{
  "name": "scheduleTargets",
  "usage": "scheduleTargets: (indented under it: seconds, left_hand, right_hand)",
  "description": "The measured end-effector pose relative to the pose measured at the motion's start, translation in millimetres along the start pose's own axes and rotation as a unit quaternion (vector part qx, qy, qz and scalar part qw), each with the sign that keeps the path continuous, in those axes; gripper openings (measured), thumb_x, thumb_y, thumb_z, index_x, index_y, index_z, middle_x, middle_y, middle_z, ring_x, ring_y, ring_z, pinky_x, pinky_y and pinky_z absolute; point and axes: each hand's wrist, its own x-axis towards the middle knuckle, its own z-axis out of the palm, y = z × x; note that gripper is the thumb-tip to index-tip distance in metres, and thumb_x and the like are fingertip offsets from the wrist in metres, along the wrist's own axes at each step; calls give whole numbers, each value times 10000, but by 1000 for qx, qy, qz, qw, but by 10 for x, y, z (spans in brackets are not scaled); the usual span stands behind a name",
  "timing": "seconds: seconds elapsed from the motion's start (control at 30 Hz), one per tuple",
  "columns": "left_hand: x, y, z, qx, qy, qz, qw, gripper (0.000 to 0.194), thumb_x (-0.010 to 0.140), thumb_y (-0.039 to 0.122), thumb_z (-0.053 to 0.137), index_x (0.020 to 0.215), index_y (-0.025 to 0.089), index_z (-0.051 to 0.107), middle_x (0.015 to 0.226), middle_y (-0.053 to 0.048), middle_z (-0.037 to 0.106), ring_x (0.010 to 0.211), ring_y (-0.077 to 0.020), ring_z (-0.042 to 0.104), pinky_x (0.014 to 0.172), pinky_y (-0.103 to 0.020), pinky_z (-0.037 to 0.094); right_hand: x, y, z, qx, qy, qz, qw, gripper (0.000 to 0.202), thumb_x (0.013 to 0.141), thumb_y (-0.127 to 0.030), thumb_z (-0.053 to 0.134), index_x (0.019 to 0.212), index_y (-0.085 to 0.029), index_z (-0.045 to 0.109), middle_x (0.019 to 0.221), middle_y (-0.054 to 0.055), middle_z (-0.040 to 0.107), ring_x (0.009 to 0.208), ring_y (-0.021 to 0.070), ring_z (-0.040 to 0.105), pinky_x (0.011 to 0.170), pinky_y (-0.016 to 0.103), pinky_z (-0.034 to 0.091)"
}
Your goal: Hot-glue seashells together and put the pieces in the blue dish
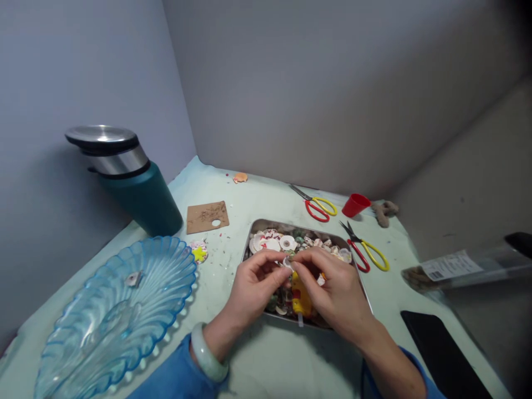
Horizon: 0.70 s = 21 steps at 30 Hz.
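Note:
Over the metal tray [252,228], my left hand [260,280] and my right hand [334,288] meet fingertip to fingertip. Between them they pinch a small whitish piece [287,262], perhaps ring-shaped, mostly covered by the fingers. White round discs [287,242] and patterned bead-like pieces [318,243] fill the tray beneath. A yellow object [301,296] with red patches and a pale tip lies under my right hand, partly hidden, and its kind is unclear.
Left are a blue scalloped glass dish [137,327], a teal flask [145,194] and a brown card [208,216]. Behind and right are two scissors [316,206] [366,249], a red cup [356,205], a clear labelled tube [461,269] and a black flat object [440,349].

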Motion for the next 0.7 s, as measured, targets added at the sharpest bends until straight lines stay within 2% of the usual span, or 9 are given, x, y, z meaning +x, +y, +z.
scheduleTargets:
  seconds: [0.2,0.4,0.57,0.7]
  left_hand:
    - [13,-6,-2,15,2,20,1000,139,722,207,747,839,146,704,836,-23,662,584,-80,581,574,-208,491]
    - [3,13,3,28,1,26,999,167,735,229,733,877,146,707,919,-42,663,581,-78,583,569,-218,499]
    - [-6,14,7,29,0,-11,1000,248,737,262,736,940,149,648,615,31,606,535,-85,572,548,-191,463]
    - [-2,-13,-2,26,3,-19,999,247,732,276,745,896,159,601,574,46,585,534,-86,566,554,-190,448]
  right_hand:
    - [-14,-3,-6,2,-7,9,1000,105,879,-139,559,793,-174,609,744,4,634,681,130,583,666,248,414]
    - [1,7,-6,6,-2,12,1000,106,882,-143,557,799,-179,613,770,9,646,714,139,594,684,256,418]
    - [21,2,-18,14,-5,11,1000,107,896,-154,545,823,-179,619,806,25,640,754,157,588,704,279,422]
    - [18,1,-22,23,0,2,1000,105,893,-140,543,832,-174,622,840,39,634,805,168,590,733,287,431]
